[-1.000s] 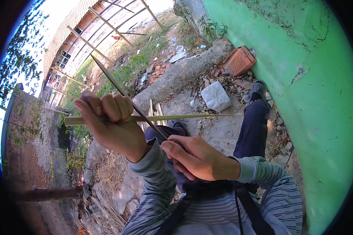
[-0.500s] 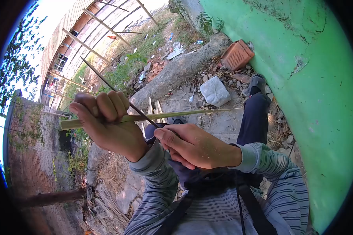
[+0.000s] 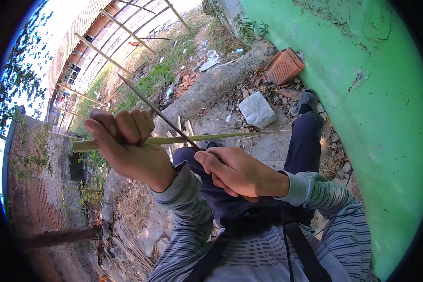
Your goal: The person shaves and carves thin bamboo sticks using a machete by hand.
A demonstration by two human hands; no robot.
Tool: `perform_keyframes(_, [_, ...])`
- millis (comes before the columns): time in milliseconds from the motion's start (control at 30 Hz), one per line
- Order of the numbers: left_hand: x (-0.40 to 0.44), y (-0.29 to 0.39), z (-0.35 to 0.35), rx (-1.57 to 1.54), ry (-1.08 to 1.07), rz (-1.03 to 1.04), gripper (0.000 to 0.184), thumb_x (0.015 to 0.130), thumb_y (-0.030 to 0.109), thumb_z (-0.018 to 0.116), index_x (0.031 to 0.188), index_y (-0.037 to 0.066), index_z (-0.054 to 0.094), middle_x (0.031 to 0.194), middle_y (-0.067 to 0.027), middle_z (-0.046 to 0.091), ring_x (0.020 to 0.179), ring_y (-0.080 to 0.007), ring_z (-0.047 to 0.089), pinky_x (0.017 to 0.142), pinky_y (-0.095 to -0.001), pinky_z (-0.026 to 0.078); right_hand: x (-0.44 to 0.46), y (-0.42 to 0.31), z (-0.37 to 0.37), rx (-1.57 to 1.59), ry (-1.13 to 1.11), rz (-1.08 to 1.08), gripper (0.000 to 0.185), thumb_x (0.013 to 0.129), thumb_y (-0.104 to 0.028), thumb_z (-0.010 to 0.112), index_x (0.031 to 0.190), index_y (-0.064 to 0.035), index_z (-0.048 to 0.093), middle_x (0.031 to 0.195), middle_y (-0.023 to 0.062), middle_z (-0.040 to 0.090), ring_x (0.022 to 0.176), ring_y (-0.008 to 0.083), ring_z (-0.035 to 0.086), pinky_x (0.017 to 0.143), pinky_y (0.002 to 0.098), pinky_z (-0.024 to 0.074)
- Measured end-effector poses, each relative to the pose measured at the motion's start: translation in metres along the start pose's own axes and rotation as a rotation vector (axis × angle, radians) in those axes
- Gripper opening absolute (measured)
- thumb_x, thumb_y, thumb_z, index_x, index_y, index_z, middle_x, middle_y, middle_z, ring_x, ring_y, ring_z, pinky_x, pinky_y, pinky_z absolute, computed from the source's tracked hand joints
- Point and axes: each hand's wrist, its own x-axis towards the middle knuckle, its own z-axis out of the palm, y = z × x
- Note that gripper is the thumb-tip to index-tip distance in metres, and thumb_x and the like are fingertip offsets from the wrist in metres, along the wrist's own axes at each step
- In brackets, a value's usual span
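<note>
A long pale green bamboo strip (image 3: 230, 135) runs almost level across the view, its thick end at the left. My left hand (image 3: 129, 145) is closed around it near that end. My right hand (image 3: 244, 171) is closed on the handle of a long, thin dark knife (image 3: 162, 113), with most of the handle hidden in the fingers. The blade points up and left and crosses the strip to the right of my left hand. It appears to touch the strip at the crossing. Small pale specks lie on the back of my right hand.
Several cut bamboo strips (image 3: 189, 128) lie on the ground beyond my knees. A white block-like bundle (image 3: 257, 109) and an orange hollow brick (image 3: 285, 66) are near my foot. A green wall (image 3: 362, 117) rises close on the right, and a log-like ridge (image 3: 211, 84) crosses behind.
My right hand and the knife have shifted slightly right, so the blade crosses the strip farther from my left hand. My left hand and the strip have hardly moved.
</note>
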Motion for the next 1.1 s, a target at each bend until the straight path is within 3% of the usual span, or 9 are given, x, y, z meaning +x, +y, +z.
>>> perform_keyframes(100, [-0.003,0.001,-0.001,0.001,-0.032,0.001,0.042,0.114,0.04,0.038,0.079,0.016,0.035,0.054,0.0057,0.018,0.048,-0.0066,0.011,0.044,-0.0301,0.013,-0.008,-0.016,0.003,0.102,0.009,0.161,0.05,0.111,-0.046,0.044,0.086,-0.0039,0.052,0.06,-0.0005,0.05,0.043,0.006,0.047,0.039,0.0267,0.0365])
perform_keyframes(300, [-0.003,0.003,0.005,-0.091,-0.029,-0.042,0.042,0.114,0.035,0.04,0.077,0.016,0.034,0.057,0.0056,0.017,0.051,-0.0074,0.01,0.047,-0.0302,0.012,0.001,-0.014,0.003,0.05,-0.026,-0.047,0.049,0.111,-0.046,0.043,0.086,-0.0039,0.052,0.061,0.0,0.05,0.044,0.0069,0.047,0.041,0.0272,0.0383])
perform_keyframes(367, [-0.003,0.003,0.001,-0.038,-0.031,-0.018,0.041,0.114,0.034,0.04,0.078,0.016,0.035,0.057,0.0059,0.017,0.051,-0.007,0.01,0.047,-0.03,0.012,0.001,0.014,-0.004,0.094,0.048,0.146,0.063,0.108,-0.053,0.044,0.09,0.0051,0.059,0.06,0.0085,0.057,0.046,0.0154,0.056,0.046,0.0342,0.0456])
perform_keyframes(433, [-0.005,0.003,-0.001,-0.016,-0.015,-0.01,0.04,0.114,0.034,0.04,0.078,0.016,0.035,0.057,0.006,0.017,0.052,-0.0069,0.01,0.047,-0.0297,0.012,0.002,0.025,-0.006,0.109,0.068,0.236,0.064,0.108,-0.055,0.044,0.089,0.0043,0.059,0.06,0.0064,0.057,0.047,0.0143,0.055,0.046,0.0329,0.0442])
perform_keyframes(533, [-0.003,0.002,-0.001,0.002,-0.007,-0.004,0.039,0.113,0.034,0.041,0.079,0.016,0.036,0.057,0.0061,0.017,0.051,-0.0067,0.01,0.047,-0.0291,0.013,-0.001,0.018,-0.002,0.154,0.076,0.298,0.049,0.111,-0.046,0.042,0.088,-0.004,0.051,0.064,0.0009,0.051,0.044,0.0073,0.047,0.043,0.0268,0.0393])
perform_keyframes(600, [-0.003,0.002,-0.001,0.001,-0.003,-0.001,0.038,0.113,0.034,0.042,0.08,0.016,0.037,0.057,0.0062,0.018,0.051,-0.0066,0.01,0.047,-0.0288,0.013,-0.003,0.005,0.002,0.055,0.015,0.09,0.049,0.111,-0.046,0.043,0.088,-0.0041,0.052,0.064,0.001,0.051,0.045,0.0077,0.048,0.043,0.027,0.0396])
perform_keyframes(700, [-0.003,0.003,-0.002,-0.021,0.041,-0.026,0.036,0.113,0.034,0.042,0.082,0.016,0.041,0.058,0.0064,0.018,0.051,-0.0065,0.011,0.047,-0.0282,0.013,-0.001,0.006,0.003,-0.007,0.042,-0.026,0.048,0.11,-0.045,0.044,0.086,-0.0044,0.051,0.063,0.0006,0.051,0.045,0.0076,0.048,0.044,0.0274,0.0394])
perform_keyframes(1033, [-0.006,0.005,-0.007,-0.035,0.0,-0.016,0.036,0.113,0.034,0.042,0.082,0.016,0.041,0.057,0.0062,0.017,0.05,-0.0063,0.009,0.045,-0.0289,0.011,-0.011,0.014,-0.002,0.008,0.049,0.163,0.049,0.11,-0.045,0.046,0.084,-0.0035,0.051,0.064,0.001,0.052,0.046,0.0068,0.049,0.043,0.0267,0.0391])
perform_keyframes(1100, [-0.005,0.005,-0.005,-0.028,0.013,-0.012,0.037,0.113,0.035,0.042,0.082,0.016,0.04,0.057,0.0061,0.017,0.05,-0.0065,0.009,0.045,-0.0291,0.011,-0.009,0.017,-0.003,-0.054,0.055,-0.036,0.049,0.11,-0.045,0.045,0.083,-0.0043,0.05,0.063,0.0004,0.051,0.046,0.0063,0.048,0.043,0.0262,0.0387])
